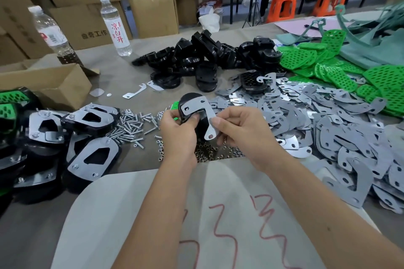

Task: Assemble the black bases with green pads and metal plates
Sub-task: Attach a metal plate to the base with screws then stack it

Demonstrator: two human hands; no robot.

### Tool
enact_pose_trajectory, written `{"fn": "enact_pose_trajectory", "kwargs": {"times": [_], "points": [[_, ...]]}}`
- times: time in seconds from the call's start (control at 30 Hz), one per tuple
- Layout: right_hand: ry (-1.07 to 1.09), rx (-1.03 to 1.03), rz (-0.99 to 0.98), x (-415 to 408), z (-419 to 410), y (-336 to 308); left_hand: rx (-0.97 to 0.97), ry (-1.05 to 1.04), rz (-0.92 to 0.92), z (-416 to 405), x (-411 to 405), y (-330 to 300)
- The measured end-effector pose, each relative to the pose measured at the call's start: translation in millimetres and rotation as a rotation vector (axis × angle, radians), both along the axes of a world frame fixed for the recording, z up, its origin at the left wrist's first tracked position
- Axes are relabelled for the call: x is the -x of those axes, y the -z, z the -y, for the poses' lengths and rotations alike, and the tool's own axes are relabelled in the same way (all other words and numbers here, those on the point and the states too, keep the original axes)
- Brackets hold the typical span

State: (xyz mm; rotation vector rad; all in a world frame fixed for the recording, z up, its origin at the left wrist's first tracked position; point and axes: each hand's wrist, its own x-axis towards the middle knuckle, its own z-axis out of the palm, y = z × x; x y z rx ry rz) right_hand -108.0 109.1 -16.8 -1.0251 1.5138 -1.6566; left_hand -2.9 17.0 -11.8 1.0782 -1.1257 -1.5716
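Note:
My left hand (178, 132) grips a black base (190, 99) held up over the table, thumb across its face. A hooked metal plate (206, 116) lies against that base, and my right hand (240, 129) pinches the plate's lower end. Loose black bases (209, 54) are heaped at the back centre. Green perforated pads (328, 65) pile up at the back right. A wide spread of metal plates (328, 129) covers the right side. Finished black bases with plates (87, 129) are stacked at the left.
Screws (131, 125) and nuts (209, 152) lie scattered just beyond my hands. An open cardboard box (50, 85) and two water bottles (114, 26) stand at the back left. A white cloth with red marks (196, 214) covers my lap. Seated people and orange stools (282, 6) are far behind.

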Motion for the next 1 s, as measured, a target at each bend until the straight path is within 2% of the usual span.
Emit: {"fn": "enact_pose_trajectory", "kwargs": {"times": [0.3,0.43,0.6,0.7,0.9,1.0], "points": [[0.052,-0.124,-0.06,-4,4,3,0.061,-0.006,-0.022,4,0,6],[0.016,-0.158,0.01,-4,3,-1,0.086,0.013,-0.033,5,0,9],[0.038,-0.198,0.033,-3,3,-2,0.176,0.041,0.009,0,1,10],[0.078,-0.207,0.033,1,1,-2,0.215,0.13,0.065,-3,-1,8],[0.162,-0.246,-0.159,8,-2,-1,0.164,0.277,0.083,-6,-5,5],[0.16,-0.235,-0.157,7,-2,1,0.161,0.293,0.093,-7,-6,3]]}}
